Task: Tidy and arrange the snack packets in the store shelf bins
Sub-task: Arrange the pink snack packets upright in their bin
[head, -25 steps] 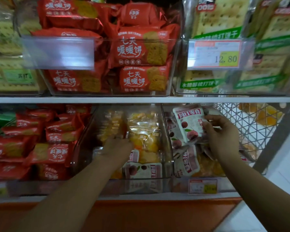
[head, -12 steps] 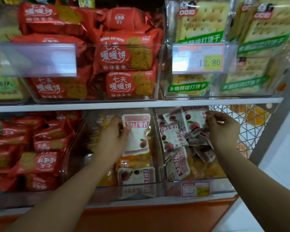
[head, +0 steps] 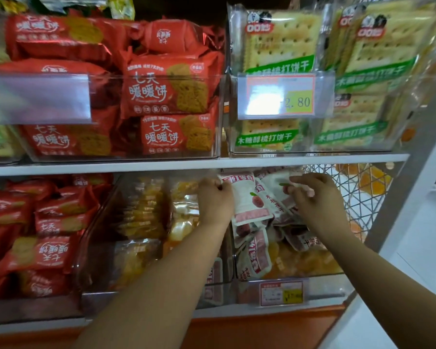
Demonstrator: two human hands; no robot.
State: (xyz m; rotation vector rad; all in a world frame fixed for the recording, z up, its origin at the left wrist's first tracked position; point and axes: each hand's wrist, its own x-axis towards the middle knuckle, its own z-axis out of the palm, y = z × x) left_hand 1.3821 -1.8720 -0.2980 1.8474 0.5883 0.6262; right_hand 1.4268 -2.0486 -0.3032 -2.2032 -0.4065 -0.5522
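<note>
Here the person's two bare arms reach into the lower shelf. The left hand (head: 215, 200) has its fingers (head: 212, 183) curled tight on the top corner of a white-and-pink snack packet (head: 247, 200), which hangs upright over the dividing wall between the middle bin (head: 100, 222) and the right bin (head: 324, 285). The right hand (head: 320, 200) is just beside it, inside the right bin, its fingers (head: 301, 191) bent and pinching the edge of a second white packet (head: 275, 186) at the top of the heap. Under both hands more packets of the same white-and-pink kind (head: 254, 258) lie jumbled at odd angles, some tilted, some flat, on top of yellow packets (head: 302, 260). One of these white packets also stands against the front of the middle bin, mostly hidden by the left forearm.

The middle bin holds clear packets of yellow snacks (head: 141, 210). To its left are red biscuit packets (head: 51, 253). A small price tag (head: 281, 293) is fixed to the front of the right bin, and a white wire basket (head: 358, 197) stands to the right of it. Above the white shelf board (head: 161, 163), one clear bin holds more red biscuit packets (head: 166, 89) and the next holds cracker packets with green bands (head: 282, 39), behind a larger price label (head: 280, 96).
</note>
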